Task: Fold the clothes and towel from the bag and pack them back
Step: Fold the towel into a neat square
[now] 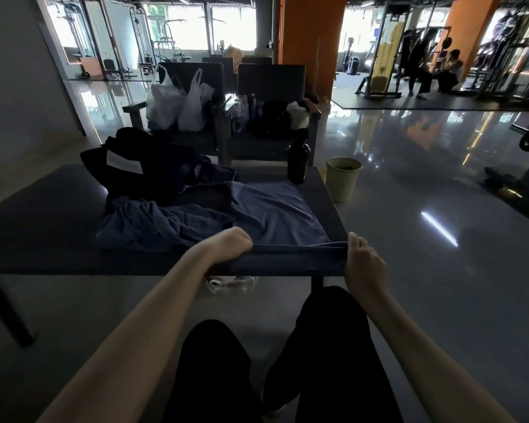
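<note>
A blue towel (275, 215) lies spread on the dark table (43, 227), its near edge hanging over the table's front. My left hand (229, 244) grips that near edge at its left part. My right hand (364, 264) pinches the same edge at its right corner, by the table's front right corner. A crumpled blue garment (147, 224) lies to the left of the towel. Behind it sits a dark bag (141, 166) with a white label, with dark clothing bunched around it.
A dark bottle (298, 161) stands at the table's far right edge. A pale green bin (342, 178) stands on the floor beside the table. Chairs behind hold white plastic bags (177, 102) and bottles. Clear goggles (231, 283) lie under the table. My knees are below.
</note>
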Motion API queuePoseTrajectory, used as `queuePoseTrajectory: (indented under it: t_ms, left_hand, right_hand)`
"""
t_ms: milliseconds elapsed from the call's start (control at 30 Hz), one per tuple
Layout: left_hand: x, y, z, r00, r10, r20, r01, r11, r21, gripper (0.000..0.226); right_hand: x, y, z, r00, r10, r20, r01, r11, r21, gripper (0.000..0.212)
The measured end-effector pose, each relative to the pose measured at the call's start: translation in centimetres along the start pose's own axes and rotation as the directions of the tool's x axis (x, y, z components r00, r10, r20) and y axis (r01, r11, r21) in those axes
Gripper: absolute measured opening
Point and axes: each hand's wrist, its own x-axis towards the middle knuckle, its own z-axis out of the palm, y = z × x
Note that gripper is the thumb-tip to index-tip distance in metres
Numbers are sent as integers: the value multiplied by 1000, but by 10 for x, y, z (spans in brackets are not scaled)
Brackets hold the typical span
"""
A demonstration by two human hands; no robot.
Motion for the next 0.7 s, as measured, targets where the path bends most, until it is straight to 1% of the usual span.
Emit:
queuePoseTrajectory:
  t_ms: [100, 167, 233, 333, 367, 400, 467, 533, 600, 700]
  left_hand:
    - [-8, 1, -5, 999, -34, 27, 33, 999, 34, 30]
    - [-13, 4, -5, 995, -73, 61, 66, 991, 114, 31]
    - [-16, 6, -5, 993, -93, 77, 80, 983, 163, 29]
    - [-17, 6, -6, 993, -90, 70, 75, 978, 193, 27]
    - [-17, 5, -6, 994, -87, 70, 72, 978, 194, 27]
    - [-17, 6, -6, 994, -85, 68, 71, 980, 186, 27]
    - [-16, 5, -8, 996, -73, 59, 63, 985, 162, 28]
    - [-15, 3, -11, 995, -75, 63, 67, 991, 117, 28]
    - [-14, 1, -15, 993, -80, 87, 75, 996, 57, 24]
    - [-9, 0, -20, 987, -89, 135, 97, 994, -54, 15]
  right_hand:
    - [-3, 1, -3, 997, -78, -7, 78, 997, 4, 51]
    - [-5, 2, -7, 992, -117, -39, 118, 992, 35, 53]
    - [-7, 1, -12, 990, -136, -31, 137, 989, 57, 54]
    - [-7, 1, -18, 990, -138, -29, 140, 986, 87, 49]
    - [-6, 3, -18, 989, -140, -40, 144, 984, 109, 44]
    - [-6, 5, -17, 990, -132, -58, 140, 976, 168, 38]
    - [-4, 8, -15, 997, -40, -61, 60, 925, 376, 24]
    - [1, 10, -13, 995, 82, -55, -41, 848, 528, 19]
    - [7, 12, -14, 985, 148, -86, -71, 809, 584, 21]
    - [20, 15, -14, 977, 191, -94, -97, 794, 600, 24]
